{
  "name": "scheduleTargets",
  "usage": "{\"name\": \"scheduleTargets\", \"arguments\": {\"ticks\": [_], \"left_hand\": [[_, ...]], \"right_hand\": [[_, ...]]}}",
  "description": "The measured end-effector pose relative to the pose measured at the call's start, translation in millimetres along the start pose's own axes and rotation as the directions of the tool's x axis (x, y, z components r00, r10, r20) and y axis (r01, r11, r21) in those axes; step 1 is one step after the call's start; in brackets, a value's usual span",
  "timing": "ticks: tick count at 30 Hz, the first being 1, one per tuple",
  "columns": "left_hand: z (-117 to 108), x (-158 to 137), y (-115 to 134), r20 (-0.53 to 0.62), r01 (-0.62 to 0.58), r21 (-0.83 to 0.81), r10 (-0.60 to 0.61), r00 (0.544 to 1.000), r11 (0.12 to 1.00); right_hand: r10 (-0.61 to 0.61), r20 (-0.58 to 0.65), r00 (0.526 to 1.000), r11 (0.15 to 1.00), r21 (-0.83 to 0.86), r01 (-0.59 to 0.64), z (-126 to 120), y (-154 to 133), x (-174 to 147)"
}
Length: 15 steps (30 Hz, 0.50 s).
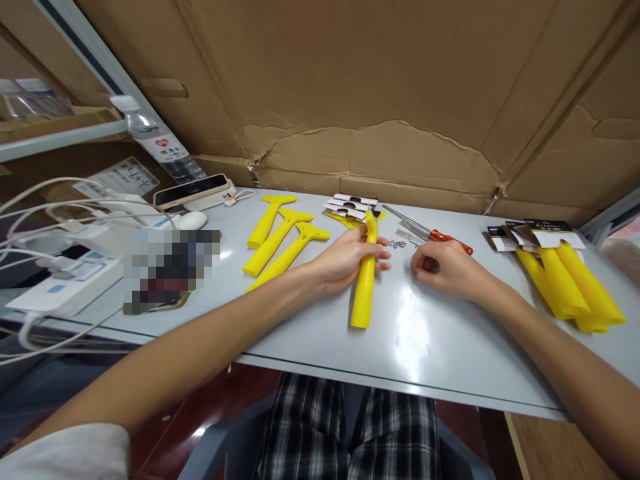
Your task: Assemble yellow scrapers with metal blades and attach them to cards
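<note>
My left hand (350, 259) is closed around a yellow plastic scraper handle (364, 293), its wide end pointing toward me and its head end up by my fingers. My right hand (443, 267) is curled just above the table, fingertips pinched together; whatever they hold, if anything, is hidden. Small screws (397, 244) lie in a loose pile between the hands. Behind my right hand lie a flat metal blade (407, 235) and a screwdriver with a red handle (450, 240). Several more yellow scraper handles (274, 248) lie in a slanting row left of my left hand.
Yellow scrapers with black-and-white cards (575, 280) lie at the right. More cards (353, 205) sit at the back. On the left are a power strip (70, 287) with cables, a phone (190, 190), a white mouse (193, 220) and a water bottle (157, 140). Cardboard (375, 80) walls the back.
</note>
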<state>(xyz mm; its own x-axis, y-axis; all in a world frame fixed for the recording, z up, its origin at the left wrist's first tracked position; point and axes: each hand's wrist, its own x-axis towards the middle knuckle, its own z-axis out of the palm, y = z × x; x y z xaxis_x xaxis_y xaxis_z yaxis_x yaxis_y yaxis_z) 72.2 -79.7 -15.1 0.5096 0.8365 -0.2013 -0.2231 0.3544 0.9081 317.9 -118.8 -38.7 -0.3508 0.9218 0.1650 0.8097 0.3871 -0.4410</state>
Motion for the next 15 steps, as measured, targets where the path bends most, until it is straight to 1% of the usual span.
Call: {"name": "scheduleTargets", "arguments": {"ticks": [2,3,5,7,9,11,13,15], "left_hand": [[0.7,-1.6,-5.7,0.106,0.048,0.102,-0.059,0.993,0.994],[1.2,-2.7,-7.8,0.134,0.044,0.168,-0.067,0.989,0.985],[2.0,-4.4,-9.8,0.126,-0.007,0.318,-0.035,0.991,0.948],[2.5,-4.8,-8.9,0.073,-0.050,0.429,0.021,0.997,0.902],[2.2,-3.3,-6.9,0.018,-0.056,0.452,0.054,0.998,0.890],[0.6,-0.4,-6.1,-0.009,-0.076,0.425,0.088,0.996,0.902],[-2.1,2.5,-7.4,-0.009,-0.123,0.441,0.142,0.990,0.889],[-5.1,4.3,-10.1,0.026,-0.184,0.514,0.199,0.980,0.838]], "right_hand": [[-0.042,-0.043,0.998,0.999,0.014,0.043,0.9,0.0,0.0],[-0.062,-0.066,0.996,0.998,0.015,0.063,0.8,-0.2,0.1],[-0.087,-0.119,0.989,0.996,0.019,0.090,-0.3,-1.0,0.6],[-0.072,-0.182,0.981,0.995,0.049,0.082,-1.9,-1.7,1.2],[-0.005,-0.250,0.968,0.992,0.121,0.036,-3.2,-2.0,2.0],[0.105,-0.304,0.947,0.969,0.246,-0.028,-4.0,-1.9,3.1],[0.215,-0.318,0.923,0.904,0.422,-0.066,-4.5,-1.7,4.6],[0.280,-0.298,0.912,0.811,0.582,-0.059,-4.5,-1.9,5.8]]}}
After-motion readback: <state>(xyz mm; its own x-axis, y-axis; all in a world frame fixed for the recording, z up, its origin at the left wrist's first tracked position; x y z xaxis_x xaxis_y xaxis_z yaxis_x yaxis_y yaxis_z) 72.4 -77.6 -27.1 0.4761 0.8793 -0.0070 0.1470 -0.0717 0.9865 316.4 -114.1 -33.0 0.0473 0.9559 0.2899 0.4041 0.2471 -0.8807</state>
